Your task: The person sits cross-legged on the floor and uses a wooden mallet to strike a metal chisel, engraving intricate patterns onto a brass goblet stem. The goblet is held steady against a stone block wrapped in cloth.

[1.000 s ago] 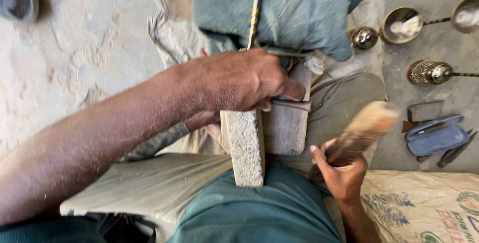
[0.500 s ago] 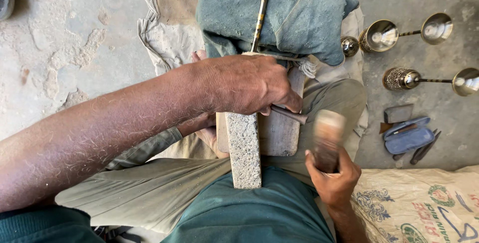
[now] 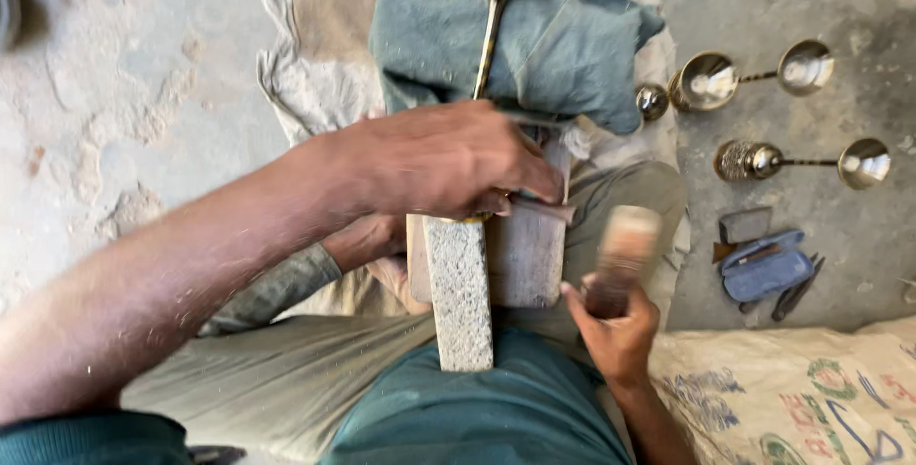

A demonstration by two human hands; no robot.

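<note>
Goblets [image 3: 708,81] on floor, mallet [image 3: 618,260] in right hand [image 3: 615,331]

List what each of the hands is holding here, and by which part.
The right hand grips a blurred wooden tool by its lower end. The left hand presses down on a thin metal piece over the stone block; its exact grip is hidden.

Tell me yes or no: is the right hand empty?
No, the right hand grips a blurred wooden mallet beside the grey stone block.
</note>
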